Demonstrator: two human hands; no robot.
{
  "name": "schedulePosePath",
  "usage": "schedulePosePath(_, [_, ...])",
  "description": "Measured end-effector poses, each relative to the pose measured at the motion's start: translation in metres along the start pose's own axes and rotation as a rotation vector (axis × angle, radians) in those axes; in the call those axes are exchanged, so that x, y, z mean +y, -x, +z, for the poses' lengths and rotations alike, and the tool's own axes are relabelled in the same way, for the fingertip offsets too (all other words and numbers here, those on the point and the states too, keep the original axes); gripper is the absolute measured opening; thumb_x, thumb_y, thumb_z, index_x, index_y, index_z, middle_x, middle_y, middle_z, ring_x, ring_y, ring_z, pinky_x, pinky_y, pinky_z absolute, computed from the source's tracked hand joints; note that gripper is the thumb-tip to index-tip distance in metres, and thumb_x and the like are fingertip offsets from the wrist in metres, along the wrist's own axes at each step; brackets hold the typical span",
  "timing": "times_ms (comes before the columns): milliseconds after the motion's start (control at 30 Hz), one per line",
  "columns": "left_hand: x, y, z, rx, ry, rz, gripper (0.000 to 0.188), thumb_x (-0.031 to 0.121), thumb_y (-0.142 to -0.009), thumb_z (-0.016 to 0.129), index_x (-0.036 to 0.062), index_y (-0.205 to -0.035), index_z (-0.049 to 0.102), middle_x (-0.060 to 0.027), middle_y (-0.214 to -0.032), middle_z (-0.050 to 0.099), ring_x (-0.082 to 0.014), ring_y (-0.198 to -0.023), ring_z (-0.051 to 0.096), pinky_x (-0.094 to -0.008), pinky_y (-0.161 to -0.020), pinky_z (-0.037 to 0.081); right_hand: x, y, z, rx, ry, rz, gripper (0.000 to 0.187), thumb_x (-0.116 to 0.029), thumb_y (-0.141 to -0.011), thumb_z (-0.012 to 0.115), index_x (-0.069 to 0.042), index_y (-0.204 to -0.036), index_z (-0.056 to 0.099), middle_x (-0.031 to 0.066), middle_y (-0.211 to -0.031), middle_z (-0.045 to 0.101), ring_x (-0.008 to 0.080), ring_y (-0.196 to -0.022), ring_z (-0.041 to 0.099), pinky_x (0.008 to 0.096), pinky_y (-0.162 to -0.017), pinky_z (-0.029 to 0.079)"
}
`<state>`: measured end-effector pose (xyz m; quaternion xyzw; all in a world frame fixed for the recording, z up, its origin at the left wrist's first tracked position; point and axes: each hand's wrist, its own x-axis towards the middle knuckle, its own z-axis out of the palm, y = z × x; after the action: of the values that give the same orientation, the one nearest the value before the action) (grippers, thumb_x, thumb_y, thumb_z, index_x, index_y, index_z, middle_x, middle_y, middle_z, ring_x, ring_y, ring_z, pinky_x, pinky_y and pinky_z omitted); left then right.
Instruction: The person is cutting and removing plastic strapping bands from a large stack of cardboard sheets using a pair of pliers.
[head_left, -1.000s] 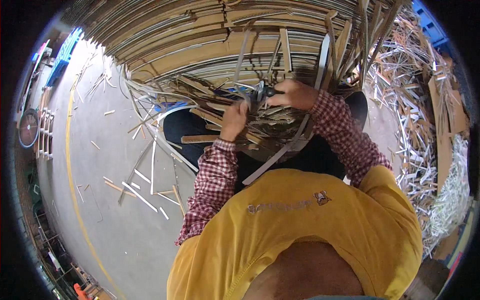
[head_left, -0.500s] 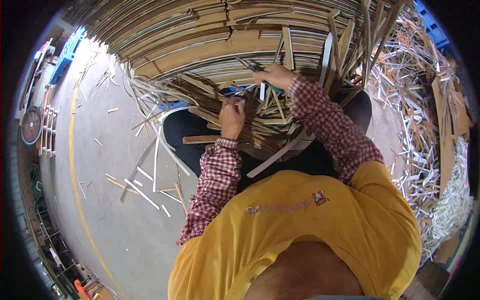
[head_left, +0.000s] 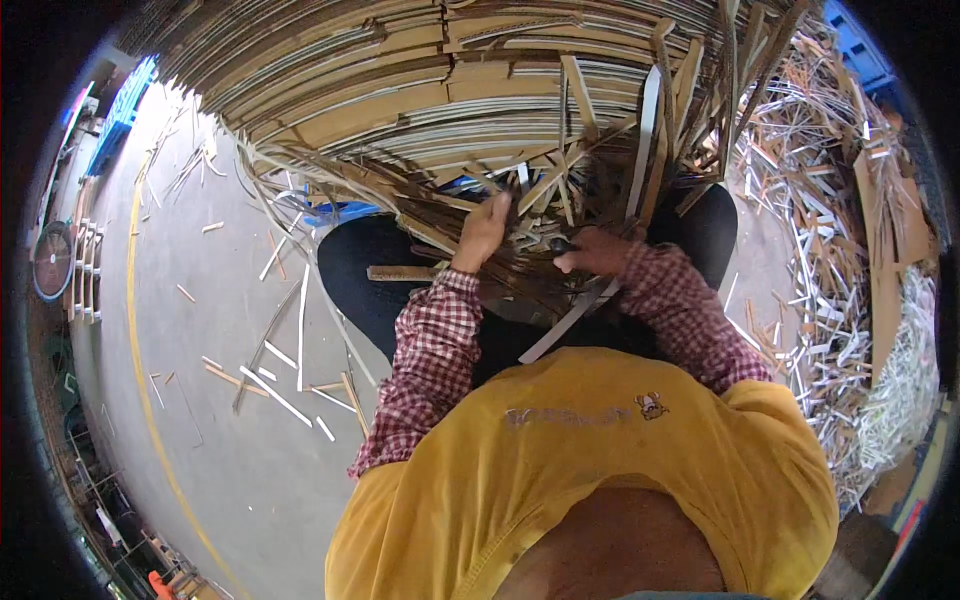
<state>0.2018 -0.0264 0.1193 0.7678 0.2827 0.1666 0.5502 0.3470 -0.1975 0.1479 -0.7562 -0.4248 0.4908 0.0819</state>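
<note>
Towering across the top: a stack of flat cardboard sheets [head_left: 420,90], brown with pale edges. Spilling from its lower edge over the lap: a tangle of cardboard strips [head_left: 520,215]. Heaped right of the stack: a pile of offcuts [head_left: 850,250], brown and white. Strewn on the grey floor [head_left: 200,350] left of the stack: loose slivers, beside a curving yellow line [head_left: 135,340]. Below the stack, left hand [head_left: 483,228] closed around a bunch of strips. Just right of it, right hand [head_left: 597,250] clenched on a small dark tool [head_left: 560,244], kind unclear, touching the strips. Hands near, not touching.
</note>
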Motion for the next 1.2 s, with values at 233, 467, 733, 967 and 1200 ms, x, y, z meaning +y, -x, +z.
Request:
schedulePosePath(233, [0.006, -0.028, -0.02, 0.277, 0.315, 0.049, 0.036, 0.033, -0.09, 0.04, 0.0026, -0.109, 0.048, -0.0075, -0.095, 0.052, -0.0152, -0.084, 0.049, -0.0282, -0.075, 0.04, -0.096, -0.032, -0.062, 0.347, -0.302, -0.23, 0.039, -0.039, -0.081, 0.052, -0.002, -0.084, 0.065, 0.0114, -0.083, 0.062, 0.0188, -0.074, 0.057, 0.0316, -0.071, 0.044])
schedulePosePath(467, [0.043, -0.041, -0.026, 0.244, 0.33, 0.305, 0.034, 0.028, -0.09, 0.041, 0.0059, -0.116, 0.044, -0.0079, -0.092, 0.051, -0.0149, -0.084, 0.048, -0.0274, -0.074, 0.04, -0.108, -0.103, -0.064, 0.409, -0.335, -0.106, 0.042, -0.037, -0.081, 0.051, 0.002, -0.073, 0.061, 0.0115, -0.071, 0.058, 0.0185, -0.062, 0.052, 0.0318, -0.061, 0.04])
schedulePosePath(733, [0.034, -0.048, -0.02, 0.34, 0.414, 0.314, 0.033, 0.028, -0.089, 0.044, 0.002, -0.106, 0.056, -0.0098, -0.101, 0.057, -0.0157, -0.09, 0.051, -0.028, -0.076, 0.041, -0.117, -0.112, -0.033, 0.605, -0.36, -0.212, 0.048, -0.034, -0.085, 0.045, 0.001, -0.054, 0.034, 0.0057, -0.047, 0.028, 0.0133, -0.043, 0.024, 0.0354, -0.043, 0.021])
schedulePosePath(967, [0.019, -0.066, -0.029, 0.239, 0.29, 0.209, 0.031, 0.026, -0.088, 0.044, 0.0013, -0.101, 0.058, -0.0106, -0.089, 0.06, -0.0177, -0.079, 0.055, -0.0296, -0.068, 0.043, -0.123, -0.109, -0.036, 0.685, -0.389, -0.293, 0.051, -0.037, -0.075, 0.054, 0.01, -0.056, 0.048, 0.02, -0.051, 0.048, 0.0254, -0.049, 0.049, 0.0403, -0.048, 0.036])
schedulePosePath(1200, [0.06, 0.045, 0.015, -0.023, 0.044, 0.189, 0.032, 0.029, -0.082, 0.049, 0.0025, -0.097, 0.058, -0.0183, -0.083, 0.06, -0.0349, -0.082, 0.058, -0.0358, -0.075, 0.045, -0.06, -0.04, 0.047, 1.13, 0.074, -0.672, 0.032, -0.018, -0.076, 0.052, -0.001, -0.103, 0.054, 0.0229, -0.09, 0.057, 0.0324, -0.084, 0.058, 0.0369, -0.077, 0.043])
